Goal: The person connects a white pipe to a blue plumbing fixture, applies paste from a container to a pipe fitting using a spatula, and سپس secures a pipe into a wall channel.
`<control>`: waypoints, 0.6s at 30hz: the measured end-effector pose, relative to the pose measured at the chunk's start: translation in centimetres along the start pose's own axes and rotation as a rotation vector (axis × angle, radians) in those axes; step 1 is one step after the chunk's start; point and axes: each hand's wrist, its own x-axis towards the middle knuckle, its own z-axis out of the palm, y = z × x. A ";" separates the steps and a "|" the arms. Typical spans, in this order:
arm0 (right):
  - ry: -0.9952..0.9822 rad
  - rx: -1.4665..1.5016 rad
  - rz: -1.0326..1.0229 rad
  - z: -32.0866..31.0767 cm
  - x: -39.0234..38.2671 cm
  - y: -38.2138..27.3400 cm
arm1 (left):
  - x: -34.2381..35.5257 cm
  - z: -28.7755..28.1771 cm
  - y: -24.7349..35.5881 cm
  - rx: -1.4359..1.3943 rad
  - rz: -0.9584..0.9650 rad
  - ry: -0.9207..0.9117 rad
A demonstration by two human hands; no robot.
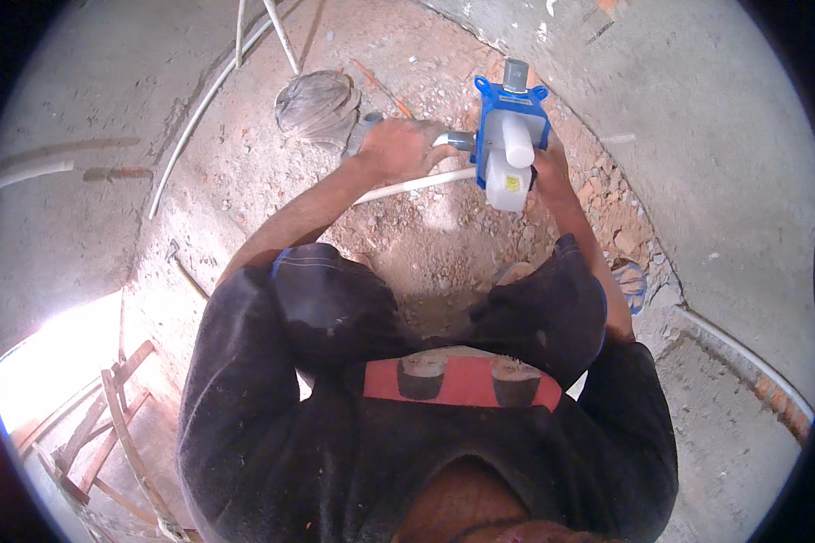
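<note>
I have both hands on the blue box (491, 107), which sits between them, up and right of centre in my view, above the rubble-strewn floor (407, 249). The right hand (552, 167) is clamped on the box's right side; most of its fingers are hidden behind the box, so I can't tell how far they wrap underneath. The left hand (398, 149) is closed around the outer end of the side stub (462, 140), a short grey piece reaching out from the box's left wall. The box itself lies just beside this left grip, to its right, with a bit of stub showing between the fingertips and the blue wall.

Inside the box I see a white insert (518, 145); its lower part, bearing a yellow label (512, 183), juts past the box's near edge toward the body. A grey top stub (514, 74) points away at the far end, between two blue lugs. I can't tell from this one view whether the box touches the floor.

A white pipe (417, 185) runs below the left hand toward the box. The crumpled sack (315, 107) lies near the left hand, on its far left side.
</note>
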 end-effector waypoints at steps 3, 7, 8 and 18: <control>0.048 0.025 -0.034 0.0 0.6 -0.6 | 0.7 -0.7 1.7 0.008 -0.062 -0.051; 0.130 0.005 -0.075 1.1 0.4 -1.3 | 0.9 0.1 1.9 -0.040 -0.070 0.006; 0.147 -0.018 -0.082 1.0 0.4 -1.3 | 0.9 0.1 2.1 -0.032 -0.079 -0.013; 0.162 0.098 0.020 1.9 0.3 -1.8 | 1.4 0.9 -0.3 -0.050 -0.024 -0.042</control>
